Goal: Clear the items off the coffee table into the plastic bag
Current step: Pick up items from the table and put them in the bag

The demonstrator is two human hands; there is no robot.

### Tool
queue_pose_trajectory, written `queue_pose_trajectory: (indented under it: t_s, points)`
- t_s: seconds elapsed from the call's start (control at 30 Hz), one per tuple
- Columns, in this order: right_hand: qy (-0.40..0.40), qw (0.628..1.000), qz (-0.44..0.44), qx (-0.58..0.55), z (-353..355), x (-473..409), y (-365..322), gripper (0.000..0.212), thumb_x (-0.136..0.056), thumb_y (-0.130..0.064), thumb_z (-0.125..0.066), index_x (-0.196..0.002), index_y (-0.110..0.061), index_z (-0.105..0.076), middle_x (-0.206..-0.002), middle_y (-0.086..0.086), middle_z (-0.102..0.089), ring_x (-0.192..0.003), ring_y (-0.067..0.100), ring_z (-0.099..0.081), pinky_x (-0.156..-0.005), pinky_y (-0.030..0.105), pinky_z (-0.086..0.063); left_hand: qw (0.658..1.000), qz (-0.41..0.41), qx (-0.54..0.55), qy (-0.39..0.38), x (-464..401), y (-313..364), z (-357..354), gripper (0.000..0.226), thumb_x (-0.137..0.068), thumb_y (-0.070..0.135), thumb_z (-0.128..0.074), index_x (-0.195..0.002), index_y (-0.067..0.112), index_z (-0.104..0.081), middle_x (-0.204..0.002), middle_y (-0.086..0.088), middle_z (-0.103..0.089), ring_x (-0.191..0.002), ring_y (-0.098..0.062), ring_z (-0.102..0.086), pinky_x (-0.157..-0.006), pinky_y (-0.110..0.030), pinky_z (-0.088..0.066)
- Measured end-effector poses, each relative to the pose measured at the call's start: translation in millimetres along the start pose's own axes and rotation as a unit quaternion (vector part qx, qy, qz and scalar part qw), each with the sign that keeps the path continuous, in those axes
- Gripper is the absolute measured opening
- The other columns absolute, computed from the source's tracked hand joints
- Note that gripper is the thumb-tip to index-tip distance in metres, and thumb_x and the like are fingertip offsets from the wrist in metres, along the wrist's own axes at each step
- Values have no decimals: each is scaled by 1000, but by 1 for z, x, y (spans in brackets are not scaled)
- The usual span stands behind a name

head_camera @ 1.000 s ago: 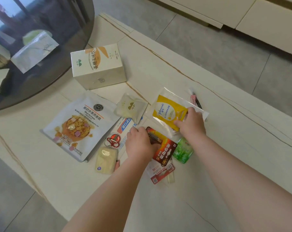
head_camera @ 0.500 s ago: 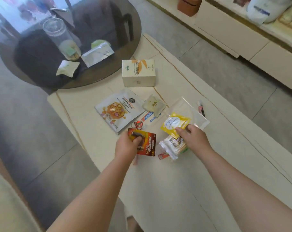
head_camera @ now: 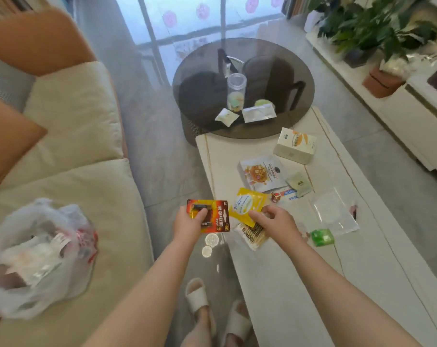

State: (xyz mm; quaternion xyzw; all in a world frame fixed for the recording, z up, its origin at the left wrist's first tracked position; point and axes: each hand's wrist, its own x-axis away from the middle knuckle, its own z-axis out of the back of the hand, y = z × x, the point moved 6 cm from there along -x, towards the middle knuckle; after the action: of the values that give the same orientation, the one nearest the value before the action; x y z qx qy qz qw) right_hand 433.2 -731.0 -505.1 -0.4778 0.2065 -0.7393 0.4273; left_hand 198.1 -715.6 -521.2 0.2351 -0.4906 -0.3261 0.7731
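Observation:
My left hand point(head_camera: 189, 222) grips a red and orange battery pack point(head_camera: 211, 216), held off the left edge of the white coffee table point(head_camera: 300, 276). My right hand point(head_camera: 275, 221) holds a yellow sachet point(head_camera: 247, 205) and a pack of cotton swabs point(head_camera: 252, 235) over the table's left edge. A white plastic bag point(head_camera: 34, 256), part full, lies open on the beige sofa point(head_camera: 74, 176) at the far left. On the table lie a snack pouch point(head_camera: 261, 175), a cream box point(head_camera: 295, 146), a small green sachet point(head_camera: 298, 182), a clear zip bag point(head_camera: 333, 211) and a green packet point(head_camera: 322, 237).
A round dark glass table point(head_camera: 245, 81) at the far end carries a clear jar point(head_camera: 236, 92) and packets. A low white cabinet point(head_camera: 400, 116) with potted plants runs along the right. My slippered feet point(head_camera: 212, 311) stand in the floor gap between sofa and table.
My view has swung left and up, bringing the sofa and bag into sight. Both hands lifted their items off the table and moved left toward the table edge; the clear zip bag stayed behind.

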Motion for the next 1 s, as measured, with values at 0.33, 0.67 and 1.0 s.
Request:
queue_pose_trajectory:
  t_s: [0.33, 0.67, 1.0]
  points:
    - [-166, 982, 50, 81, -205, 46, -142, 29, -76, -37, -73, -88, -12, -64, -89, 6, -71, -84, 22, -68, -78, 41, -54, 976, 91, 116, 159, -3, -89, 232, 24, -89, 24, -63, -112, 18, -57, -109, -6, -65, -98, -29, -64, -90, -46, -54]
    - [-259, 949, 81, 164, -398, 86, -224, 22, -85, -33, -65, -91, -13, -59, -80, 0, -61, -67, 13, -55, -58, 24, -42, 933, 185, 177, 253, -14, -186, 391, 29, -94, 19, -56, -119, 6, -53, -115, -14, -62, -102, -31, -61, -85, -35, -50]
    - [-270, 922, 111, 253, -502, 85, -268, 24, -87, -23, -57, -105, -7, -56, -88, 5, -60, -77, 19, -51, -53, 22, -34, 900, 238, 217, 295, -39, -232, 450, 9, -92, 14, -50, -98, 11, -57, -100, -10, -63, -87, -28, -58, -73, -31, -44]
